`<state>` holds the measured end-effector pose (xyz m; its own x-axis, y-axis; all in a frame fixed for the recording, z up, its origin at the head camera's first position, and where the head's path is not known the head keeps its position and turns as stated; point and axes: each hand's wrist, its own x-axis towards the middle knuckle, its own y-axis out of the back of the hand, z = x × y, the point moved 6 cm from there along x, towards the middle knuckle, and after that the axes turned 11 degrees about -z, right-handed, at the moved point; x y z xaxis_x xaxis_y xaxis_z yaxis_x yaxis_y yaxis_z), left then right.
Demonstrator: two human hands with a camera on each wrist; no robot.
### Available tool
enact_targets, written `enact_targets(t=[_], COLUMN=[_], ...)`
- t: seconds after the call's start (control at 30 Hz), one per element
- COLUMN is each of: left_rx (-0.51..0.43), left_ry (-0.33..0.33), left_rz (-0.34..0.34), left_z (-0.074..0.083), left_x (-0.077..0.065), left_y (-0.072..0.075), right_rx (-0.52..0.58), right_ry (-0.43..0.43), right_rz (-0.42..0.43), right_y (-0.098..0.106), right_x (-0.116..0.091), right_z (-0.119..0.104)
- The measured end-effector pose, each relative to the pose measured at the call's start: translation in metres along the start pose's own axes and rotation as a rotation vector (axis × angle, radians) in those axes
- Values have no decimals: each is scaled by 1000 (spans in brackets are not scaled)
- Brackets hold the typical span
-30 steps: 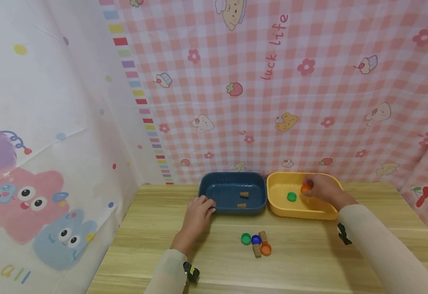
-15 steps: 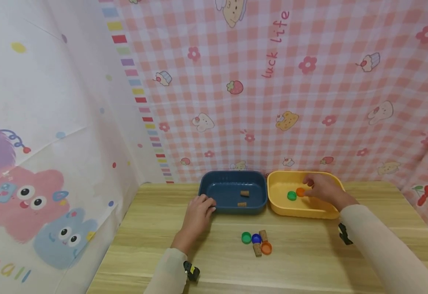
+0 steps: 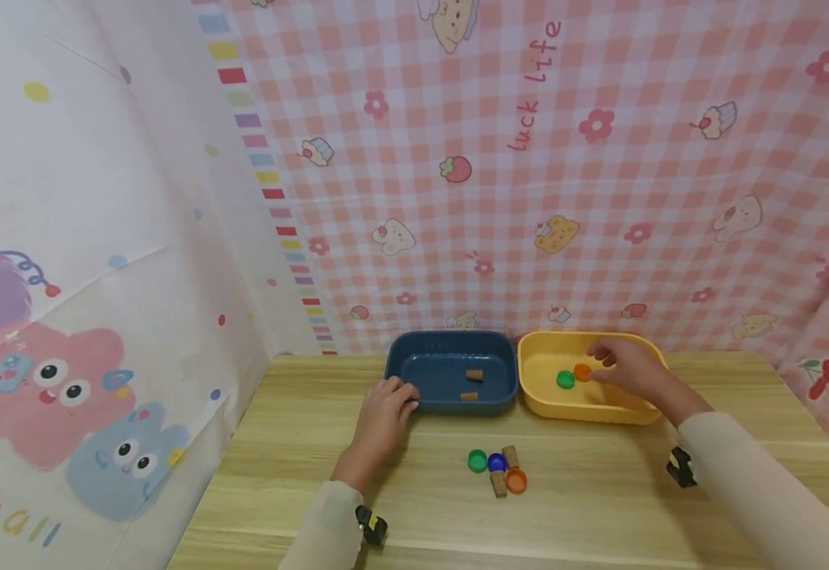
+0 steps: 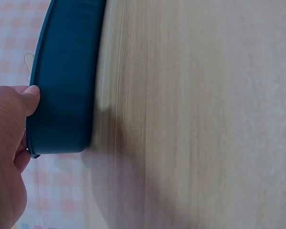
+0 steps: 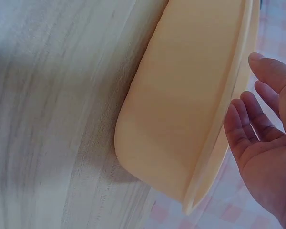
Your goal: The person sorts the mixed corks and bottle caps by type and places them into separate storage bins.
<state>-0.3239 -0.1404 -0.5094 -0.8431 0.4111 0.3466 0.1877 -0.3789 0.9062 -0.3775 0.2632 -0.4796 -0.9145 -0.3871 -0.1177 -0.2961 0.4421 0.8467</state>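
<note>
My left hand grips the near left corner of the dark blue bin. In the left wrist view its thumb lies against the rim's outer side. Two corks lie inside that bin. Over the right part of the yellow bin, my right hand holds nothing, its fingers loosely bent and thumb apart. An orange bottle cap lies in the yellow bin just left of my fingertips, beside a green bottle cap. The right wrist view shows the hand beside the bin's rim.
On the wooden table in front of the bins sits a small cluster: a green cap, a blue cap, an orange cap and two corks. A pink checked cloth hangs behind.
My right hand has let go of the orange cap, which now lies in the yellow bin, and its fingers have spread. The right forearm has shifted slightly right. My left hand stays put.
</note>
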Motion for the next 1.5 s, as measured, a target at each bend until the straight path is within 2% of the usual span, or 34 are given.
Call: enact_targets(t=[0.33,0.7,0.93,1.3,1.5], left_rx=[1,-20,-27,-6,-4], left_ry=[-1,13,10,1,2], left_rz=[-3,-7,-8,1,1], left_z=[0,-1,0,1,2], left_x=[0,0,0,0,0], left_y=[0,0,0,-1,1], right_rx=[110,151,170,210,240], right_ry=[52,58,108,158,160], right_rz=[69,143,188,226,187], right_y=[-1,-4,-14,-37,-45], right_x=[-22,-43,-56,-63,-66], right_z=[-10,-23,-39,-54,-63])
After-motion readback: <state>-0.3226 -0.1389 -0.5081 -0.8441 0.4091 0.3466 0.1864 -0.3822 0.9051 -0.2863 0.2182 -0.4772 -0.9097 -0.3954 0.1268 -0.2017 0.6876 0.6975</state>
